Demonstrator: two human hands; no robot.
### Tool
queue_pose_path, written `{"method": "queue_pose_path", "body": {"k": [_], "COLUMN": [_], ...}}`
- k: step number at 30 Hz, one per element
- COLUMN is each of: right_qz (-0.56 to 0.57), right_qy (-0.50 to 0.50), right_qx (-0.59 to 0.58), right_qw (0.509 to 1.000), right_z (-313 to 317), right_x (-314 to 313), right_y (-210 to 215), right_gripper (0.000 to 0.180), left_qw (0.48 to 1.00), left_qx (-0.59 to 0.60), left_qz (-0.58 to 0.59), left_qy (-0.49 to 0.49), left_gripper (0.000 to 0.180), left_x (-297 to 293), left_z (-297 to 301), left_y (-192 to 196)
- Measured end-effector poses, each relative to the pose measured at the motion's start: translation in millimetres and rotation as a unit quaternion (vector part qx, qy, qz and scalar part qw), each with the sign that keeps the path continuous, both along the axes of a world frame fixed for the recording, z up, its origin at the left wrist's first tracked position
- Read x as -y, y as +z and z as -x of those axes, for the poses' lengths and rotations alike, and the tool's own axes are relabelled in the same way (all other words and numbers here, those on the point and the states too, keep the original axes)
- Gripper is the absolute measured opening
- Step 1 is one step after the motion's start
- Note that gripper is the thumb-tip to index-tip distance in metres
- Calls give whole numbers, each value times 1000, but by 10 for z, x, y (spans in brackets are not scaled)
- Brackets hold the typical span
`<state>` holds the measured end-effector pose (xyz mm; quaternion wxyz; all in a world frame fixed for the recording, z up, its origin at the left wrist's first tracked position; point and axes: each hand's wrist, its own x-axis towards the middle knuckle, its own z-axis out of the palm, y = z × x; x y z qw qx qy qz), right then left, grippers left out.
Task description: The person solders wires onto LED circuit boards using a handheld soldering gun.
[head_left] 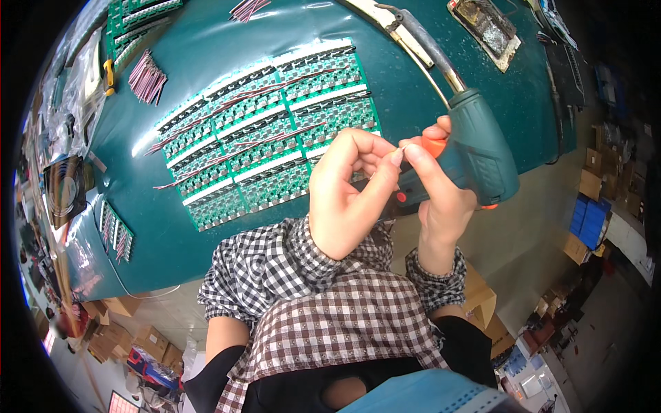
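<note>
1. Right hand: closed around the grip of a teal soldering gun, held above the desk edge.
2. Left hand: fingertips pinched together at the gun's front; what they hold cannot be told.
3. Green circuit board panels with pink wires lie on the teal desk behind.

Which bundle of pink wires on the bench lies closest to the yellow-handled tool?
The loose pink wire bundle at the upper left of the green bench, just right of the yellow-handled tool. The other bundle lies at the top edge, farther away.
</note>
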<state>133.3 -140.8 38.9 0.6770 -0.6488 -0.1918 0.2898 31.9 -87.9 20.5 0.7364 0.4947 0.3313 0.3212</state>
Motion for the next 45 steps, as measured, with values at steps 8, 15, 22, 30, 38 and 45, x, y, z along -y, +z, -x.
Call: {"method": "queue_pose_path", "body": {"k": [8, 15, 22, 30, 38, 45], "right_qz": [0, 1, -96, 124, -105, -158], "right_qy": [-44, -76, -82, -179, -91, -5], "right_qx": [10, -3, 186, 297, -105, -225], "right_qw": [999, 997, 974, 930, 985, 962], "right_z": [46, -29, -800, -1324, -912, -586], "right_x": [-13, 56, 590, 467, 870, 947], "right_y": [-96, 32, 407, 4, 21, 15], "right_gripper": [41, 40, 31, 21, 34, 40], "left_qw": [998, 996, 999, 998, 998, 1000], "left_qx": [13, 26, -24, -35, -44, -27], "left_qz": [10, 47, 43, 13, -12, -2], "left_qy": [64, 65, -1, -53, -33, -15], "left_gripper": [8, 7, 5, 9, 7, 6], "left_x": [79, 0, -203, -250, -292, -301], "left_z": [-72, -105, 130, 182, 127, 168], "left_y": [27, 55, 136, 108, 44, 31]}}
